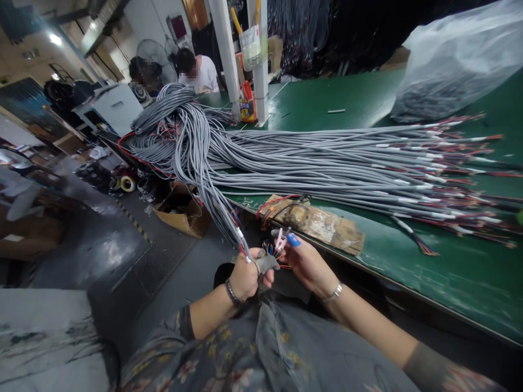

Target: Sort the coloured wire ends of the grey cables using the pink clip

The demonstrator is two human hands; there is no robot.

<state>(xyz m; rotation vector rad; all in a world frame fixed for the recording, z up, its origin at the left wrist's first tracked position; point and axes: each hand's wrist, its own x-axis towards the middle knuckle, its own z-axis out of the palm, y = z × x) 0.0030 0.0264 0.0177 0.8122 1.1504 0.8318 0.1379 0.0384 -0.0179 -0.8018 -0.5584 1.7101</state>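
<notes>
My left hand (245, 275) is closed around the end of a grey multi-core cable (242, 239), its thumb under a grey cover. Thin coloured wires (270, 249) fan out from that end, between my two hands. Just to the right, my right hand (308, 264) is pinched at these wires, with blue wrap on one fingertip. A small pink piece (280, 239), whose kind I cannot make out, shows at its fingertips. The held cable hangs from a large bundle of grey cables (286, 158) on the green table (347, 98).
Stripped cable ends (461, 190) spread along the table's right side. A worn wooden block (327, 226) lies at the near edge. Behind stand a white post (261, 65) and a plastic bag (457, 71). An open cardboard box (183, 209) is below; a person (206, 73) sits beyond.
</notes>
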